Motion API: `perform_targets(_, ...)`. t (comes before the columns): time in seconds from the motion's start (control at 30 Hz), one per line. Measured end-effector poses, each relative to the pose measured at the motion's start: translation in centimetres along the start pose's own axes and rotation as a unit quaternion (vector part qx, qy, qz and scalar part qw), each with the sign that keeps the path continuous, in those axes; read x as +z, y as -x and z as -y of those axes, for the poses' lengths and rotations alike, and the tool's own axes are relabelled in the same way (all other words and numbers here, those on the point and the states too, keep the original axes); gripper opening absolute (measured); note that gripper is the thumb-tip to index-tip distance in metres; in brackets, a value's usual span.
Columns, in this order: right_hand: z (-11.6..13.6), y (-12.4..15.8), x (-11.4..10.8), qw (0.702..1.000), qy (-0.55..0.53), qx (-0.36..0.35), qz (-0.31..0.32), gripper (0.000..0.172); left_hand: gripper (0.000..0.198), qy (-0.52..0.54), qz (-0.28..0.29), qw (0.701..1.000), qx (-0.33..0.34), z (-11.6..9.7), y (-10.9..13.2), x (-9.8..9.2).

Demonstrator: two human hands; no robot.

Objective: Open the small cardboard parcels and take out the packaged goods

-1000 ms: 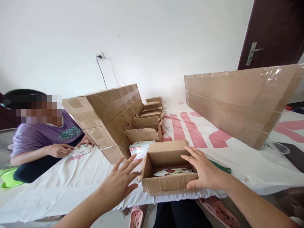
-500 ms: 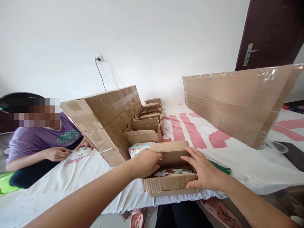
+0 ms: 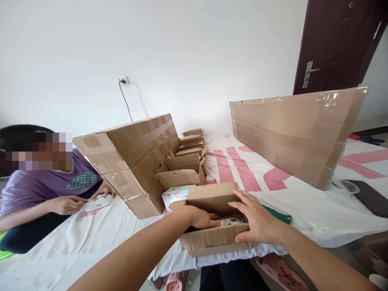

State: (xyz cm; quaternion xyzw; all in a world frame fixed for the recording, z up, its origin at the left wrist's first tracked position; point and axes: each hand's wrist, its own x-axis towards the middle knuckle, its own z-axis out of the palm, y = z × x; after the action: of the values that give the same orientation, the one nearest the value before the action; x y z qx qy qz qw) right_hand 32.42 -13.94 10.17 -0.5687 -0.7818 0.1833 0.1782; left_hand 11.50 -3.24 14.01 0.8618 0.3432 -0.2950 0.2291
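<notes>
A small open cardboard box [image 3: 214, 238] stands at the near edge of the cloth-covered table, its back flap raised. Inside lies a packet with a white and red pattern [image 3: 235, 221], mostly hidden. My left hand [image 3: 204, 218] reaches into the box from the left, fingers stretched out and lying on the packet. My right hand [image 3: 257, 218] spans the right end of the box, thumb on the front wall and spread fingers at the back flap, gripping it. A light blue printed packet [image 3: 176, 195] lies just behind the box, on the left.
Several open boxes [image 3: 182, 178] run in a row toward the wall. A tall taped carton wall [image 3: 136, 157] stands left, a cardboard panel [image 3: 297, 133] right. A clear plastic bowl [image 3: 344, 188] and dark tray [image 3: 371, 198] lie right. A co-worker [image 3: 48, 190] sits left.
My left hand has moved right and down, from the box's left rim onto the packet inside. My right hand stays at the box's right end. The view has shifted slightly.
</notes>
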Motion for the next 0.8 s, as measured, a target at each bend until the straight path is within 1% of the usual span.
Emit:
perform_targets(0.13, 0.1, 0.1, 0.1, 1.0, 0.002, 0.003, -0.006, 0.107, 0.078, 0.062, 0.019, 0.997, 0.045, 0.2, 0.5, 0.1)
perform_targets(0.3, 0.1, 0.1, 0.3, 1.0, 0.009, 0.005, -0.01, 0.106, 0.079, 0.117, 0.045, 0.99, 0.071, 1.2, 0.8, -0.1)
perform_targets(0.4, 0.0, 0.0, 0.3, 1.0, 0.002, -0.001, -0.011, 0.105, 0.086, 0.165, 0.061, 0.981, 0.083, 1.7, 0.9, 0.2)
perform_targets(0.47, -0.2, -0.1, 0.3, 1.0, -0.005, -0.005, -0.012, 0.106, 0.089, 0.187, 0.037, 0.979, 0.073, 1.6, 1.2, 0.4)
perform_targets(0.53, -0.3, -0.1, 0.3, 1.0, -0.009, -0.006, -0.013, 0.106, 0.085, 0.201, -0.004, 0.977, 0.071, 1.3, 1.7, 0.5)
perform_targets(0.57, -0.3, -0.1, 0.3, 1.0, -0.008, -0.006, -0.013, 0.106, 0.079, 0.211, -0.017, 0.974, 0.079, 1.2, 2.1, 0.6)
perform_targets(0.63, -0.2, -0.1, 0.2, 1.0, -0.004, -0.004, -0.01, 0.106, 0.06, 0.232, -0.039, 0.967, 0.097, 0.9, 2.7, 0.8)
perform_targets(0.7, 0.1, 0.0, 0.1, 1.0, 0.003, -0.001, -0.007, 0.104, 0.042, 0.235, -0.074, 0.965, 0.088, 0.6, 3.3, 1.1)
perform_targets(0.73, 0.2, 0.0, 0.1, 1.0, 0.005, 0.0, -0.006, 0.104, 0.038, 0.228, -0.1, 0.966, 0.074, 0.6, 3.6, 1.2)
perform_targets(0.8, 0.4, -0.1, 0.1, 1.0, 0.006, 0.003, -0.002, 0.106, 0.036, 0.213, -0.153, 0.964, 0.044, 0.5, 4.1, 1.4)
